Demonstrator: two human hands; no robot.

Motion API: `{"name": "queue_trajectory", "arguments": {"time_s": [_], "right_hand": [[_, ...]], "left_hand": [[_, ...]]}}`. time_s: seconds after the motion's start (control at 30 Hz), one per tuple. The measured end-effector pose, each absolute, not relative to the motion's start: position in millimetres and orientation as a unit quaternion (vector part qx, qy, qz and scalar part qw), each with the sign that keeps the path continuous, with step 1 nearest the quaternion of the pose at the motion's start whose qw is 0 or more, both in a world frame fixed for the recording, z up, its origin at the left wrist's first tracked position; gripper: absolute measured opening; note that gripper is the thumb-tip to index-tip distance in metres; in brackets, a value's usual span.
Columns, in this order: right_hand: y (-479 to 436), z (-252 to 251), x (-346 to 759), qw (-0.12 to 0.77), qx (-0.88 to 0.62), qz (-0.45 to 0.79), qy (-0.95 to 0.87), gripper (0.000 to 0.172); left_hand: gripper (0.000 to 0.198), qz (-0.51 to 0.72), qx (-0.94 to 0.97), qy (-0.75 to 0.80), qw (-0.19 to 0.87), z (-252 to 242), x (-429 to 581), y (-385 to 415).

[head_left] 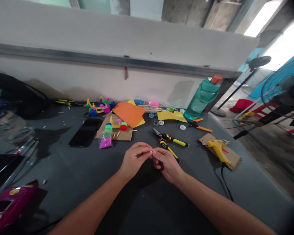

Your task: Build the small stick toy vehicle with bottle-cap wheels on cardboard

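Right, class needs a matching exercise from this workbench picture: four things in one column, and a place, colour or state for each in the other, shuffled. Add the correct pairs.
Things:
1. Phone
2. Small pale piece
3. Glue gun
4. Bottle

Descriptions:
A. Yellow, resting on cardboard at the table's right side
B. Teal, with an orange-red cap
C. Black, lying flat
D. Held where the left hand and right hand meet

Right pairs: 1-C, 2-D, 3-A, 4-B
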State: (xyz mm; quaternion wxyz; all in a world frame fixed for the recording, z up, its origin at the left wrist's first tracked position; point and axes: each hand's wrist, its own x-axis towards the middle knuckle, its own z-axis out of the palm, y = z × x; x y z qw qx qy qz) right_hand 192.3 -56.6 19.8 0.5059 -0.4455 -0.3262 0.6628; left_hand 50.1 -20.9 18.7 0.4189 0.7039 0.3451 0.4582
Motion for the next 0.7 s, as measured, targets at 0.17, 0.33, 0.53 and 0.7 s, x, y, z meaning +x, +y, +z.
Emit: {"name": "queue_trajectory", "arguments": {"time_s": [0.17,0.33,0.53,0.7], "right_hand": [[-46,26,212,0.426,-0.588,0.360,-0.585,0.020],[-40,29,260,0.192,-0.710,-0.002,-0.678,0.065],[-44,19,280,0.018,-0.729,-0.007,-0.685,0.069],[-44,21,270,0.017,-0.758,-0.026,-0.651,0.052]], "left_hand": [[0.016,0.469,0.613,0.374,0.513,17,50,-22],[0.017,0.477,0.560,0.436,0.518,13,37,-9],[0.021,0.481,0.561,0.477,0.477,10,29,2],[0.023,0.483,0.543,0.476,0.496,7,32,5]]}}
